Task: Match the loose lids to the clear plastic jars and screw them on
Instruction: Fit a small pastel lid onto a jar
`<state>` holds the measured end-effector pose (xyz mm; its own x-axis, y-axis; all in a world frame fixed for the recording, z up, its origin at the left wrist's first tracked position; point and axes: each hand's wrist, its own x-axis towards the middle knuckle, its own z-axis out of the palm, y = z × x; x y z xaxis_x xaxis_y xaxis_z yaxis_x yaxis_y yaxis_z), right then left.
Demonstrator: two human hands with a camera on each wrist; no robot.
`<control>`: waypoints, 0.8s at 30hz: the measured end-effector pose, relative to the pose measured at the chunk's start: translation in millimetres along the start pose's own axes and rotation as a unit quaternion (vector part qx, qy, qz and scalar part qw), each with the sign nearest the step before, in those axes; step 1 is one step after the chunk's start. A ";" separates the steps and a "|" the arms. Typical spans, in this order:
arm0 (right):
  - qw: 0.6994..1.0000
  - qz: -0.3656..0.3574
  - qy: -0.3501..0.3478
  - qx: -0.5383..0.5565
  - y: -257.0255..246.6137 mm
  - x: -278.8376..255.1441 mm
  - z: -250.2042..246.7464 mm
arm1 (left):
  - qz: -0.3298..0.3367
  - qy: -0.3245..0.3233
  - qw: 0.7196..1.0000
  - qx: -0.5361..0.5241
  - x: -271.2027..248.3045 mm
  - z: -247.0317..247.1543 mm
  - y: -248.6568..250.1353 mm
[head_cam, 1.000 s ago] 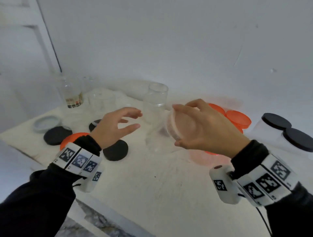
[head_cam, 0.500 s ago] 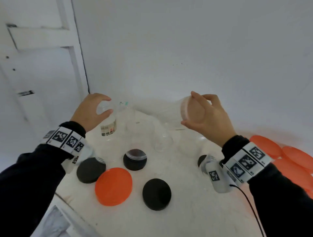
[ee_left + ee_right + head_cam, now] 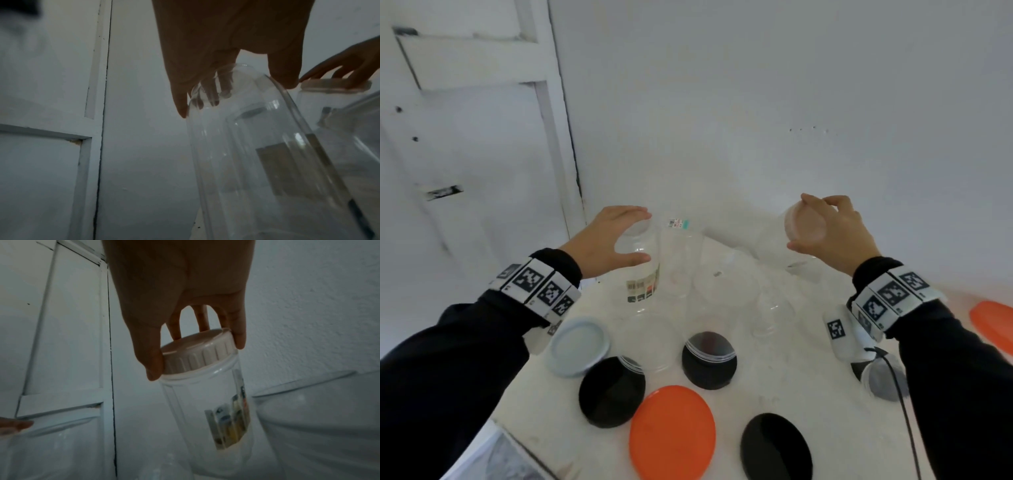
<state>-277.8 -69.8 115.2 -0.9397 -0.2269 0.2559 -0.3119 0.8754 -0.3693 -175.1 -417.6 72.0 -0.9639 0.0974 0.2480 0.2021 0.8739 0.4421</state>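
the right hand grips a capped jar's pink lid; the left hand apparently clasps an open tall jar near its rim. she'd best set the capped one down upright first.

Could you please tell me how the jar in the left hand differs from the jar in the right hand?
The left hand grips an open-topped jar that has no lid; the jar in the right hand wears a ribbed pale lid. The right hand holds its jar by that lid, the left hand around the bare rim. The open-topped jar looks wider. Both are clear plastic with a printed label.
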 end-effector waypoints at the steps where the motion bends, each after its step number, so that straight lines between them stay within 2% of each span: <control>1: 1.000 0.005 -0.009 -0.001 0.9 3.3 2.5 | 0.006 0.008 1.000 -0.002 -0.2 1.4 -0.6; 7: 0.998 0.023 -0.048 -0.018 0.3 16.0 19.3 | 0.039 0.057 0.998 0.001 0.5 10.2 -5.1; 17: 0.993 0.040 -0.096 -0.053 -5.2 39.0 12.9 | 0.050 0.081 0.995 -0.005 0.6 14.1 -6.6; 19: 0.989 0.028 -0.110 -0.095 -4.8 42.8 15.8 | 0.053 0.085 0.995 -0.004 0.6 14.6 -7.0; 22: 0.986 0.010 -0.090 -0.141 -1.8 41.6 20.8 | 0.051 0.090 0.995 -0.006 0.7 15.0 -7.6; 24: 0.992 0.014 -0.071 -0.101 -2.1 35.4 20.5 | 0.051 0.092 0.994 -0.009 0.9 15.8 -7.7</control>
<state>-313.2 -88.4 106.7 -0.9622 -0.2469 0.1147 -0.2647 0.9468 -0.1832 -180.3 -416.7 55.1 -0.8908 0.0944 0.4444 0.3012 0.8550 0.4221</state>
